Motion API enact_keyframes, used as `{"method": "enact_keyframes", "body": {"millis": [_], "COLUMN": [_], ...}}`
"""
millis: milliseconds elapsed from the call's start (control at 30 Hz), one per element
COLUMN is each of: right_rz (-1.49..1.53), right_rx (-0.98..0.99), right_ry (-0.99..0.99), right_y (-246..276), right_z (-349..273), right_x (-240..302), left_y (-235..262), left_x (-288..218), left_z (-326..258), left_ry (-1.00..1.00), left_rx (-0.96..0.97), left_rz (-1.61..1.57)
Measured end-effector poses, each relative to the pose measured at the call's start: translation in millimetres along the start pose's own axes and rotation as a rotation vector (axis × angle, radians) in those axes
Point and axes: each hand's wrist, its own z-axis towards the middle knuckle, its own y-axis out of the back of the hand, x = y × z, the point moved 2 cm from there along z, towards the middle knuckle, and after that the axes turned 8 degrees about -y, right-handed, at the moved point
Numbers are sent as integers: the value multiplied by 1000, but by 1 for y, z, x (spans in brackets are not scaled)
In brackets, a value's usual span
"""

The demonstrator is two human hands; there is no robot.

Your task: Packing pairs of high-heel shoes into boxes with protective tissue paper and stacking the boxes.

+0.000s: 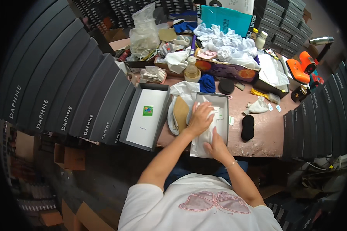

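An open grey shoebox (226, 127) stands upright on the table in front of me, with white tissue paper (198, 144) inside. My left hand (199, 118) lies over the paper, fingers stretched and apart. Lower in the box, my right hand (217, 147) touches the paper's right edge, thumb spread from the fingers. Whatever the paper covers is hidden. Beside the box, a tan shoe-shaped piece (180, 111) rests on more white paper. Farther left lies a box lid (144, 115), its white inside up, with a green sticker.
Dark shoeboxes are stacked at left (61, 88) and right (320, 119). A black sole-shaped pad (248, 128), a round black tin (226, 86) and a blue cloth (207, 84) lie nearby. Behind are a carton of crumpled paper (227, 71), a bottle (191, 67) and an orange tool (298, 71).
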Motion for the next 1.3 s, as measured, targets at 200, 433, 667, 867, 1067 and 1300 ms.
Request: {"method": "enact_keyframes", "body": {"millis": [200, 433, 667, 867, 1067, 1300], "right_rz": [397, 34, 975, 1428, 1347, 1516], "right_rx": [30, 167, 291, 551, 487, 354], "right_ry": [17, 218, 17, -337, -452, -439], "right_y": [36, 18, 55, 56, 107, 117], "right_z": [-15, -9, 12, -2, -46, -70], "right_x": [47, 49, 50, 36, -19, -16], "left_y": [25, 26, 108, 86, 85, 40], "left_x": [71, 99, -41, -65, 152, 172], "left_z": [-134, -112, -46, -1, 69, 125], "left_ry": [891, 1038, 710, 200, 659, 717], "left_rx": [-364, -88, -557, 36, 197, 826], "left_rz": [-297, -517, -1262, -364, -7, 271]}}
